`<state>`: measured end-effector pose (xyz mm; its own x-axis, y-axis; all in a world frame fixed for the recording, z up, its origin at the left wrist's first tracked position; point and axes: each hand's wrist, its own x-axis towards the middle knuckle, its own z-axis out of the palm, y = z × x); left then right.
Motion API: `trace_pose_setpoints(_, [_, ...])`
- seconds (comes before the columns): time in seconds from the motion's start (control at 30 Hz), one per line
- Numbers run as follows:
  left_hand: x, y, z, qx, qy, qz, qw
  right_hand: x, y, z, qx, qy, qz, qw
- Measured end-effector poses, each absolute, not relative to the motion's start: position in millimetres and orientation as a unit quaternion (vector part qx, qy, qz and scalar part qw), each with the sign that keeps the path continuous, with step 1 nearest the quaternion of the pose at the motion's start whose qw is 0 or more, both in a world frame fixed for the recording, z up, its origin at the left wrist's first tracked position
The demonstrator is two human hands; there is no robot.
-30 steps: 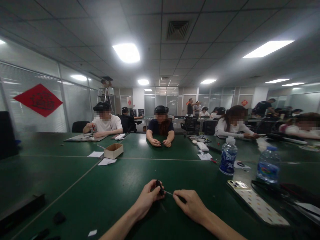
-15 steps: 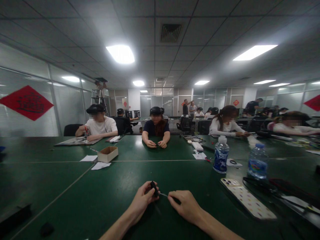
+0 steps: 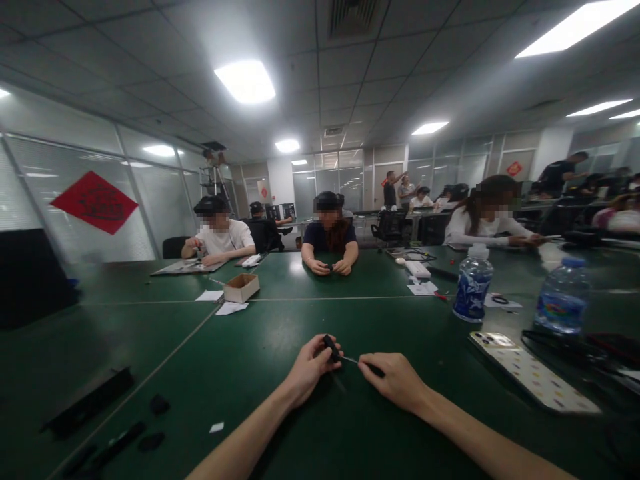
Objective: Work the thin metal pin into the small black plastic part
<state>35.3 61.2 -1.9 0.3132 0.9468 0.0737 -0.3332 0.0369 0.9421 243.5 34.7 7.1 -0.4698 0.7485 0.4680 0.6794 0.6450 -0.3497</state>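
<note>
Left hand (image 3: 309,371): pinching black part (image 3: 331,348)
Right hand (image 3: 400,381): gripping thin rod (image 3: 351,360)
Contact: rod apparently touches part; tip blurred

The left hand rests over the table (image 3: 285,327) with a part (image 3: 331,348) in its fingers; a rod (image 3: 350,360) spans from there to the right hand (image 3: 397,380). On the table to the right I see a phone (image 3: 533,373), with one bottle (image 3: 473,287) behind it and a second bottle (image 3: 563,300) farther right. A paper scrap (image 3: 217,427) lies left of the left forearm, loose pieces (image 3: 159,404) farther left. Behind, to the left, an open box (image 3: 242,288) has a paper sheet (image 3: 233,309) before it. A person (image 3: 330,243) sits opposite, across the table.
</note>
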Motion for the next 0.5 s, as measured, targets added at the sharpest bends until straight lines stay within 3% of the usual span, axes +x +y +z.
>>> trace_pose_setpoints(0.5, [34.6,59.8,-0.6,0.513,0.302,0.487,0.639,243.9,35.5,7.3,-0.42,-0.856,0.056,0.296])
